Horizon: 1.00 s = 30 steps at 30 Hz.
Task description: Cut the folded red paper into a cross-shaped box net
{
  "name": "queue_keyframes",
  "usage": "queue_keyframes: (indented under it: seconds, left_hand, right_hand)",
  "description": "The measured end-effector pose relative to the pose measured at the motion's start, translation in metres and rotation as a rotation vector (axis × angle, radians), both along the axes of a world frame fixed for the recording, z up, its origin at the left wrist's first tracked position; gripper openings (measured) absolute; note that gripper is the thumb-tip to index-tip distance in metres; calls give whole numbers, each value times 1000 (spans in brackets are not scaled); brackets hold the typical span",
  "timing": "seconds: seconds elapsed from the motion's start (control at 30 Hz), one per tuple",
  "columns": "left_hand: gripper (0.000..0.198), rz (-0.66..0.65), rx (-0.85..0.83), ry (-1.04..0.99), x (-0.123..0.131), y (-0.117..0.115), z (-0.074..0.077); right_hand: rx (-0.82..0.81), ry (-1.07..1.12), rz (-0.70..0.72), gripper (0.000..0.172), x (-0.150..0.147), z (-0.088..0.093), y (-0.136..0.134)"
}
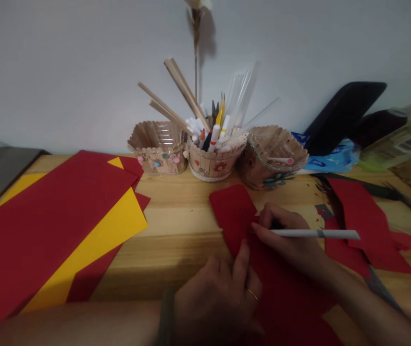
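My right hand (288,230) grips a white marker pen (309,233) near its tip, which meets red paper. Under both hands lies a large red sheet (288,298), dark in the shade. A smaller red paper piece (232,204) with rounded corners rests on or against its upper left part; where one ends and the other begins is hard to see. My left hand (216,293), with a ring and a wristband, presses the red paper with its index finger stretched out. Its other fingers are loosely bent and hold nothing.
Red sheets (57,206) and yellow sheets (118,230) lie at the left. Three wooden-stick baskets (212,163) stand along the wall, the middle one full of pens and sticks. Red paper scraps (367,226), a blue packet (335,156) and black objects (345,110) sit at the right.
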State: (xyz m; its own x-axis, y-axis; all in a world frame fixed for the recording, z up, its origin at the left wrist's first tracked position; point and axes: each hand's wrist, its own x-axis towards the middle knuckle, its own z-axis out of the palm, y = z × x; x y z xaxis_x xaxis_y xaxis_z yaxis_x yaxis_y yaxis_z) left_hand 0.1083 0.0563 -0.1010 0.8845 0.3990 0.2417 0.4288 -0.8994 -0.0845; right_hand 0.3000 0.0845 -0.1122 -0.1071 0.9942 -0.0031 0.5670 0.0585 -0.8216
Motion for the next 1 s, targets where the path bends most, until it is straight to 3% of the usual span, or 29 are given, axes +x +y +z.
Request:
queue_keyframes:
  seconds: [1.0]
  left_hand:
    - [62,-6,0,23,1,0,1]
  right_hand:
    - [-25,7,12,28,2,-1,-1]
